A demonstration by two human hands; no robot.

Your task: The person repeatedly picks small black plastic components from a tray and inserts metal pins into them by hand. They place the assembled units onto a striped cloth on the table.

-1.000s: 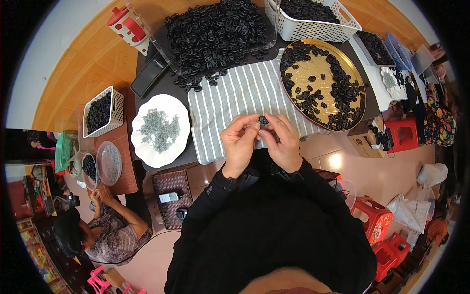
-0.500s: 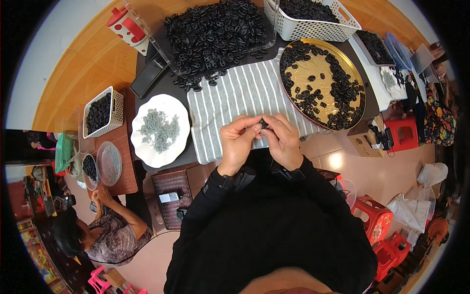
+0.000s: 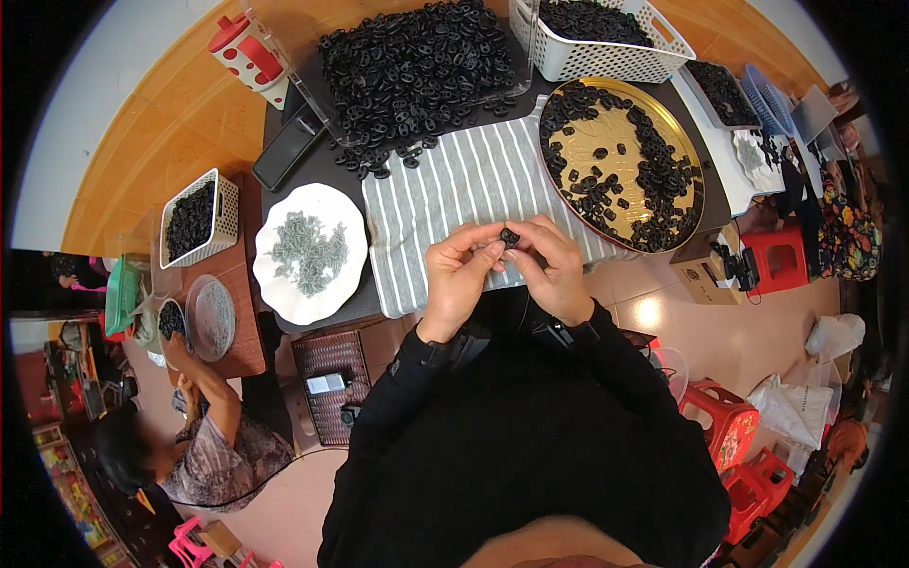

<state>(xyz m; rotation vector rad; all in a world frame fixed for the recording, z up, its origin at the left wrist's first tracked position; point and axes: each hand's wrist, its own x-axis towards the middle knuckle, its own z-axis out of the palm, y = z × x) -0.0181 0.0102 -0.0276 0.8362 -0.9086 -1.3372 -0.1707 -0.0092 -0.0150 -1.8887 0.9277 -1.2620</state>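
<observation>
My left hand [image 3: 461, 276] and my right hand [image 3: 553, 272] meet over the near edge of a grey-and-white striped cloth [image 3: 426, 213]. Fingertips of both pinch one small black plastic piece [image 3: 509, 236], which looks like a cord lock. Fingers hide part of it. To the left, a white scalloped plate [image 3: 339, 292] holds a heap of small grey springs [image 3: 311, 250]. A round gold tray [image 3: 595, 142] at the right carries many loose black pieces [image 3: 663, 175]. Beyond the cloth, a large pile of two-holed black pieces [image 3: 417, 66] fills a clear box, with some spilled in front.
A phone [image 3: 288, 149] and a red-dotted white canister [image 3: 248, 62] stand at the far left. At the back right is a white basket [image 3: 587, 62] of black pieces. Leftward, a person [image 3: 222, 445] sits by a brown table [image 3: 244, 303]. Red stools [image 3: 721, 421] stand at right.
The black piece between my fingertips has turned slightly and shows more of its surface. At left, the other person's hand has moved up to a bowl of black pieces.
</observation>
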